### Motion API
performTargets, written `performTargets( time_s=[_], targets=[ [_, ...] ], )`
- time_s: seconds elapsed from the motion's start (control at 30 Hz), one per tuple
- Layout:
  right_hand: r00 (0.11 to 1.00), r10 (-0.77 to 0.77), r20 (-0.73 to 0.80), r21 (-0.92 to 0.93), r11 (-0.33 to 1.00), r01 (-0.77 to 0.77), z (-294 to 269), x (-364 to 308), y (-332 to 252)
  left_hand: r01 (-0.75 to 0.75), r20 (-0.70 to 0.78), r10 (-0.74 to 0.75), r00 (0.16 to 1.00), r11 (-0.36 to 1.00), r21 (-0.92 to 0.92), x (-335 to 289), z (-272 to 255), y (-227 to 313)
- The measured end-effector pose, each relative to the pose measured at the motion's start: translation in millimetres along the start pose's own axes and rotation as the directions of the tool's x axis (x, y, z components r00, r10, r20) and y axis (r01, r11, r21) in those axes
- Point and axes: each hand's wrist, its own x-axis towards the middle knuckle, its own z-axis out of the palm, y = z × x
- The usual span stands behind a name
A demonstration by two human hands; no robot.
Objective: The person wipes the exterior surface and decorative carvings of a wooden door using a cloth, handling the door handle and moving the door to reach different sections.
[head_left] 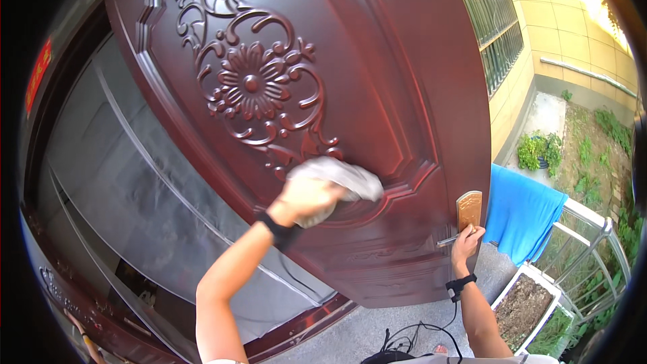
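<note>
A dark red-brown door with a raised flower carving fills the middle of the head view. My left hand, blurred by motion, presses a pale grey cloth against the panel just below the carving. At the door's right edge, my right hand is closed around the lever handle, under a gold-coloured handle plate. Each wrist wears a black band.
Behind the door on the left hangs a grey screen curtain in the doorway. A blue cloth drapes over a metal railing at right. Below it stands a white planter of soil. Black cables loop near me.
</note>
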Motion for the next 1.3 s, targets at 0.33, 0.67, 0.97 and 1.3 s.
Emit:
performTargets(
  time_s=[0.33,0.67,0.97,1.3],
  targets=[
    [0.987,-0.150,-0.052,0.185,0.970,0.157,10,14,32,0.564,-0.804,-0.240,0.543,0.814,0.138,30,-37,-114],
    [0.990,-0.098,0.099,0.423,0.905,0.047,17,-8,6,0.522,0.067,-0.613,0.787,0.605,-0.602,-232,259,142],
    [0.995,-0.078,0.066,0.288,0.956,0.056,11,6,2,0.885,-0.750,-0.651,0.113,0.409,-0.221,-309,179,12],
    [0.926,-0.255,0.280,-0.005,0.964,0.267,-27,91,28,0.592,-0.190,-0.830,0.524,0.516,-0.620,-226,329,244]
  ],
)
